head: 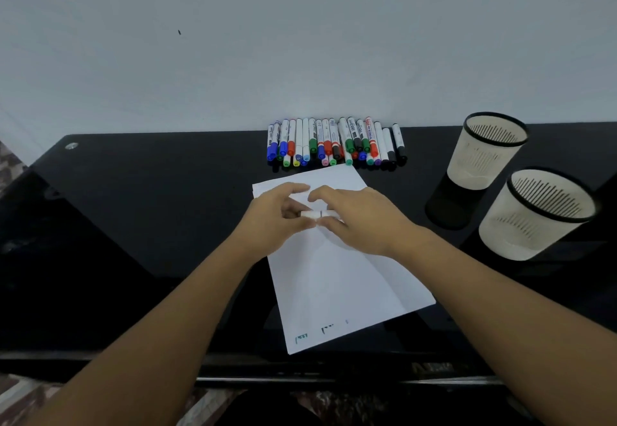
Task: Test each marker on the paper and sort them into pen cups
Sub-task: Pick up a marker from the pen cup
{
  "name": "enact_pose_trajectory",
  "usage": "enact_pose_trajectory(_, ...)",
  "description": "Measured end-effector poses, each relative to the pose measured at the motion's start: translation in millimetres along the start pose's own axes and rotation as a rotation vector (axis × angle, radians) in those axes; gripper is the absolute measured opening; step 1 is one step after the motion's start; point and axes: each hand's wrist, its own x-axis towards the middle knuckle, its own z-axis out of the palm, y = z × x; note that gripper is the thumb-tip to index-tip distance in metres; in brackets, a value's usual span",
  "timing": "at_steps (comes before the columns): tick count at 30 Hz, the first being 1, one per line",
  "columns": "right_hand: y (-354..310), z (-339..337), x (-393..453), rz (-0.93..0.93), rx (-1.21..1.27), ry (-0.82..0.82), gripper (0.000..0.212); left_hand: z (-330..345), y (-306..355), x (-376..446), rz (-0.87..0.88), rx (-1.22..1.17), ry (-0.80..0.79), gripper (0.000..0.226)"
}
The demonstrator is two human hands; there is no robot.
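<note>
A white sheet of paper [337,278] lies on the black table, with a few small green and faint marks near its front edge. Above its far end my left hand [277,218] and my right hand [360,222] meet, both gripping one white marker [315,214] held sideways; a seam shows at its middle between the two grips. A row of several capped markers [334,143] with blue, red, green, black and other caps lies along the back edge. Two white mesh pen cups with black rims stand at the right: the far cup [484,152] and the near cup [534,215].
The black glossy table [150,225] reaches a pale wall behind. Its front edge [300,379] runs just below the paper. Both cups look empty inside. A patterned floor shows at the lower left.
</note>
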Motion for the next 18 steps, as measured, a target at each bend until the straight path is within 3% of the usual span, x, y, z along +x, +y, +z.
enact_pose_trajectory(4,9,2,-5,0.077,0.067,0.022,0.04,-3,-7,7,-0.025,0.106,0.019,0.091)
enact_pose_trajectory(9,24,6,-15,0.155,0.165,-0.033,0.05,-23,-38,-1,-0.08,0.598,0.014,0.083)
enact_pose_trajectory(18,32,16,-20,0.253,0.23,0.084,0.034,-18,-60,-10,-0.018,0.714,0.053,0.083)
